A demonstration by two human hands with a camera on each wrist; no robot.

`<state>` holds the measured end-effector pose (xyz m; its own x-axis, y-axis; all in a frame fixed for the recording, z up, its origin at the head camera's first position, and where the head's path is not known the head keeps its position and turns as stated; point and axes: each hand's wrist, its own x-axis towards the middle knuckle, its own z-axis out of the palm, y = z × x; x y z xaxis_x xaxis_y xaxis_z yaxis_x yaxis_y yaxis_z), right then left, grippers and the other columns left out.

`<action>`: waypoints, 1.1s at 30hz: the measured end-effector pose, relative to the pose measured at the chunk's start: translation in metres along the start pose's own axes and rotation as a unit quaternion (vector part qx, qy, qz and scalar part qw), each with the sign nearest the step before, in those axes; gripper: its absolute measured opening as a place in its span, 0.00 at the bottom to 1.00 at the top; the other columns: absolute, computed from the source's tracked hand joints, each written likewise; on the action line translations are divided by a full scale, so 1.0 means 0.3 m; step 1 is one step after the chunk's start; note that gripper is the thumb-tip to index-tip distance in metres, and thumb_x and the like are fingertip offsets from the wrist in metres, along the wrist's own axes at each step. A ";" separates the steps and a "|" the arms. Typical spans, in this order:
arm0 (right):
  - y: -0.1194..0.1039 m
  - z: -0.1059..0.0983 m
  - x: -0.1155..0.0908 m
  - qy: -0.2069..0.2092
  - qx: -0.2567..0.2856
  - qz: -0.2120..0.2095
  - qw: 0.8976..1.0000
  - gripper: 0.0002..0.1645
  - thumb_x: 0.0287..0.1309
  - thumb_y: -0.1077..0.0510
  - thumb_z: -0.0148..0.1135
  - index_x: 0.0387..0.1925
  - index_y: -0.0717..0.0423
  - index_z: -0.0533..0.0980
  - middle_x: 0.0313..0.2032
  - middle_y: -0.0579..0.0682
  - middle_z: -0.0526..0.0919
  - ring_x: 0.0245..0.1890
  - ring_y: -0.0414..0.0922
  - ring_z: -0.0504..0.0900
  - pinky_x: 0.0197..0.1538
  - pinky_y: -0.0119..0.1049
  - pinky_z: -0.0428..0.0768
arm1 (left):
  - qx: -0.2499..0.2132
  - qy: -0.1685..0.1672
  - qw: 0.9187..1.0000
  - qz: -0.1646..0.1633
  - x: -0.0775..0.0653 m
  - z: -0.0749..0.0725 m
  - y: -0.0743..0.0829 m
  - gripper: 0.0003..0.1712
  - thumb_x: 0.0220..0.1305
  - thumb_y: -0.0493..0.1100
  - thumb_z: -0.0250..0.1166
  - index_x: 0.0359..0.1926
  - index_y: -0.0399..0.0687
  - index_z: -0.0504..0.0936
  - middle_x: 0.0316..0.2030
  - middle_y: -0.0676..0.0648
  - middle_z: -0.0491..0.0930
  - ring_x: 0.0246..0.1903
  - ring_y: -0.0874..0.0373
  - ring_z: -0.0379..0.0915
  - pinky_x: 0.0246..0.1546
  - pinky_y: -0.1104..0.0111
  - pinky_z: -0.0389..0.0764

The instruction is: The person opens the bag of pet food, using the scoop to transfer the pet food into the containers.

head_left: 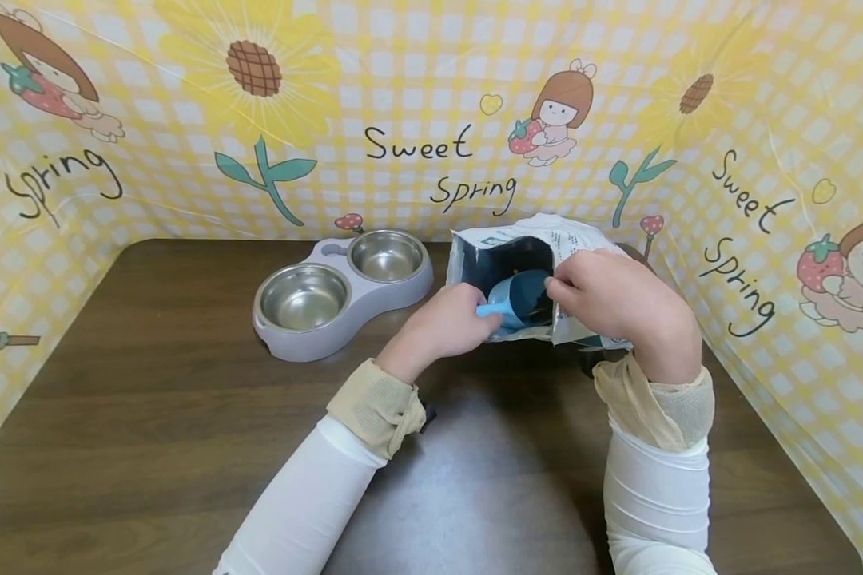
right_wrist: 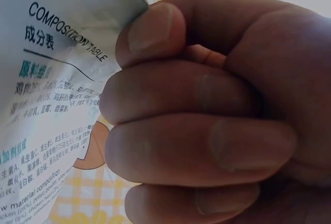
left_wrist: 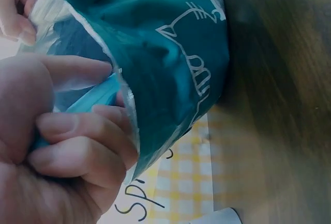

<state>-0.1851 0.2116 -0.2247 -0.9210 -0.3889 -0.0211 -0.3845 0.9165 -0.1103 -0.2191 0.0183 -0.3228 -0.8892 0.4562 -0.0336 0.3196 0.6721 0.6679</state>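
Note:
My left hand grips the handle of a blue scoop, whose bowl is inside the mouth of a pet food bag. Fingers curl round the blue handle in the left wrist view, right at the bag's rim. The bag lies tilted with its opening toward me; its teal side carries a white cat outline. At the opening's right edge my right hand pinches the bag's wall between thumb and bent fingers. A printed composition panel shows beside those fingers in the right wrist view.
Left of the bag stands a pale lilac double feeder with two steel bowls, the left one and the right one. Everything rests on a dark wooden table. A yellow checked cloth rises behind and at both sides.

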 end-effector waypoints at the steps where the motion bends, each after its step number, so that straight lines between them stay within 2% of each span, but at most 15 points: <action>1: 0.000 0.000 0.000 -0.001 0.000 0.001 1.000 0.26 0.69 0.54 0.52 0.12 0.53 0.74 0.11 0.46 0.64 0.13 0.44 0.68 0.21 0.36 0.68 | -0.002 -0.004 1.000 -0.002 -0.001 -0.003 0.000 0.21 0.69 0.51 0.58 0.21 0.46 0.77 0.15 0.49 0.74 0.15 0.58 0.70 0.17 0.71 0.66; 4: 0.002 -0.001 -0.001 -0.002 0.002 0.003 1.000 0.26 0.69 0.54 0.52 0.13 0.54 0.74 0.11 0.47 0.64 0.13 0.45 0.68 0.21 0.36 0.68 | -0.002 -0.008 1.000 -0.009 -0.004 -0.011 0.000 0.22 0.70 0.52 0.57 0.20 0.46 0.76 0.15 0.49 0.73 0.15 0.57 0.69 0.16 0.71 0.65; 11: 0.002 -0.002 0.002 -0.002 -0.001 0.000 1.000 0.26 0.69 0.54 0.52 0.13 0.54 0.75 0.11 0.46 0.64 0.13 0.44 0.68 0.21 0.36 0.68 | 0.022 0.015 0.999 -0.030 -0.004 -0.005 0.002 0.26 0.69 0.55 0.60 0.16 0.46 0.75 0.13 0.50 0.71 0.15 0.56 0.70 0.16 0.70 0.65; 18: 0.004 0.000 0.003 0.001 -0.002 -0.008 1.000 0.27 0.68 0.55 0.51 0.10 0.53 0.72 0.11 0.46 0.63 0.12 0.44 0.67 0.20 0.36 0.67 | 0.046 0.003 0.999 -0.018 -0.002 0.021 0.020 0.20 0.72 0.55 0.56 0.33 0.44 0.80 0.22 0.47 0.76 0.19 0.56 0.73 0.19 0.69 0.71; 21: 0.004 0.000 0.003 0.001 -0.001 -0.009 1.000 0.27 0.68 0.55 0.51 0.10 0.53 0.71 0.11 0.46 0.63 0.12 0.44 0.67 0.20 0.36 0.67 | 0.045 0.002 0.999 -0.007 0.002 0.030 0.021 0.20 0.72 0.56 0.56 0.32 0.45 0.80 0.21 0.47 0.76 0.19 0.57 0.73 0.18 0.69 0.71; 24: 0.005 0.000 0.003 0.001 0.000 -0.008 1.000 0.27 0.68 0.55 0.51 0.11 0.53 0.72 0.11 0.46 0.63 0.12 0.44 0.67 0.20 0.36 0.67 | 0.020 -0.004 1.000 0.006 0.007 0.031 0.012 0.24 0.72 0.56 0.55 0.23 0.47 0.77 0.17 0.49 0.72 0.16 0.58 0.70 0.17 0.70 0.68; 28: 0.008 -0.001 0.000 0.000 0.003 -0.006 1.000 0.26 0.68 0.56 0.51 0.12 0.53 0.73 0.11 0.46 0.64 0.13 0.44 0.68 0.21 0.36 0.68 | -0.050 -0.015 0.999 -0.001 0.011 0.013 -0.009 0.28 0.73 0.55 0.55 0.15 0.48 0.73 0.12 0.52 0.65 0.12 0.59 0.63 0.15 0.70 0.63; 33: 0.013 -0.008 -0.005 0.009 0.006 -0.003 1.000 0.27 0.69 0.56 0.51 0.11 0.53 0.72 0.11 0.46 0.64 0.14 0.45 0.68 0.22 0.37 0.68 | -0.146 -0.030 0.988 -0.032 0.006 -0.039 -0.046 0.26 0.73 0.53 0.55 0.20 0.42 0.78 0.12 0.53 0.64 0.11 0.59 0.56 0.13 0.70 0.59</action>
<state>-0.1854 0.2159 -0.2227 -0.9196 -0.3928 -0.0025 -0.3895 0.9128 -0.1225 -0.2289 0.0031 -0.3234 -0.8806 0.4582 -0.1212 0.1471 0.5074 0.8491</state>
